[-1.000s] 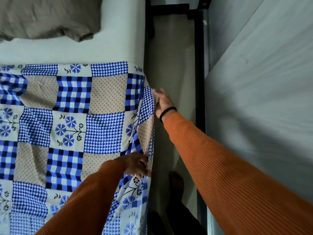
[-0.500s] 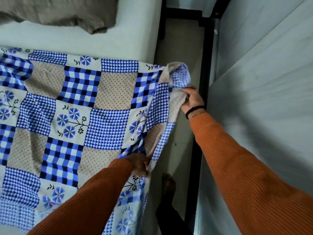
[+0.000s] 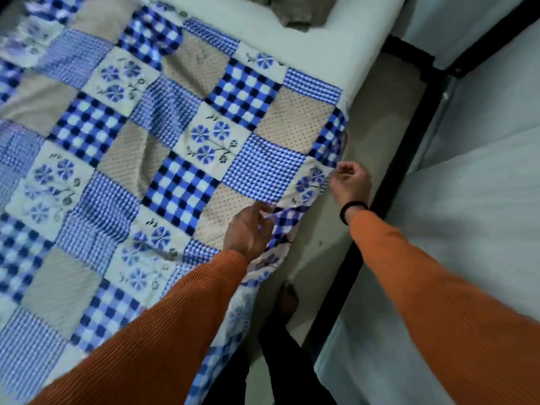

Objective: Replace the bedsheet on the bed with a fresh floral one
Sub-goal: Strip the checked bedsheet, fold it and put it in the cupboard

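Bedsheet (image 3: 181,159) blue floral patchwork, edge pinched by both hands

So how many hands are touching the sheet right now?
2. The left hand pinches the sheet at its near edge by the bedside. The right hand pinches the same edge a bit farther up. None seem hidden.

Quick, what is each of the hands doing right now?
Left hand: pinching the floral sheet's edge, fingers curled on it.
Right hand: pinching the same edge farther along the bed.
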`<state>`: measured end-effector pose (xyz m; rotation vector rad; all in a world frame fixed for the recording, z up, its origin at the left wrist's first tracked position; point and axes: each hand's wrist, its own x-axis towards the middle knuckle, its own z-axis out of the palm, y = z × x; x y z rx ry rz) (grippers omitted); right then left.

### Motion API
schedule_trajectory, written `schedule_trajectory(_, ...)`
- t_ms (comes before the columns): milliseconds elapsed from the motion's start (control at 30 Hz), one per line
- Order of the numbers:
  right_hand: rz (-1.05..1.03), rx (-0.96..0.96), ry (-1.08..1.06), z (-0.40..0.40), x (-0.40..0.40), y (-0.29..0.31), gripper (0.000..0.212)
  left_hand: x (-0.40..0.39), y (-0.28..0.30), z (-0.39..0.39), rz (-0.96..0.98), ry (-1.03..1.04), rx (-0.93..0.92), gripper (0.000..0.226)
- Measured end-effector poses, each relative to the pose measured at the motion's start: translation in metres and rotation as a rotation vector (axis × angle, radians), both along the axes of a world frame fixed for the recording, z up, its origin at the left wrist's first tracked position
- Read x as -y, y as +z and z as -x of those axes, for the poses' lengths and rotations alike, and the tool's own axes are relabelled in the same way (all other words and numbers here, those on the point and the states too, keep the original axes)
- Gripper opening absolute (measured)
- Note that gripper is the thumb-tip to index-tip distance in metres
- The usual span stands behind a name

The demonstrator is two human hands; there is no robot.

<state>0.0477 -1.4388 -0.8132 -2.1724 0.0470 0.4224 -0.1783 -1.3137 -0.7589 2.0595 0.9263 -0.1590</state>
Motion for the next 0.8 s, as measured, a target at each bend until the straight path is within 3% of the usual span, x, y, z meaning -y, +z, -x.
schedule_trajectory(67,0.078,0.213,0.332,0.054,-0.025,0.016,0.019,-0.018,0.0,0.042,-0.002,0.085,-0.029,0.024)
schedule_trajectory(133,0.1,0.292,0.577,0.108,-0.048,0.025,0.02,-0.033,-0.01,0.094,0.014,0.149,-0.083,0.03)
schedule_trajectory(267,0.168,0.226,0.888,0.218,-0.077,0.027,0.023,-0.05,-0.028,0.223,0.105,0.24,-0.187,0.047)
schedule_trajectory(433,0.296,0.147,1.135,0.341,-0.088,0.026,0.029,-0.045,-0.036,0.388,0.116,0.513,-0.256,0.056)
schedule_trajectory(567,0.385,-0.008,1.406,0.445,-0.102,0.035,0.04,-0.033,-0.034,0.507,0.16,0.71,-0.377,0.038)
schedule_trajectory(700,0.449,-0.119,1.639,0.54,-0.121,0.043,0.044,-0.017,-0.027,0.587,0.269,0.942,-0.423,0.044)
schedule_trajectory(800,0.471,-0.164,1.812,0.609,-0.128,0.044,0.049,0.009,-0.027,0.641,0.241,1.174,-0.492,0.048)
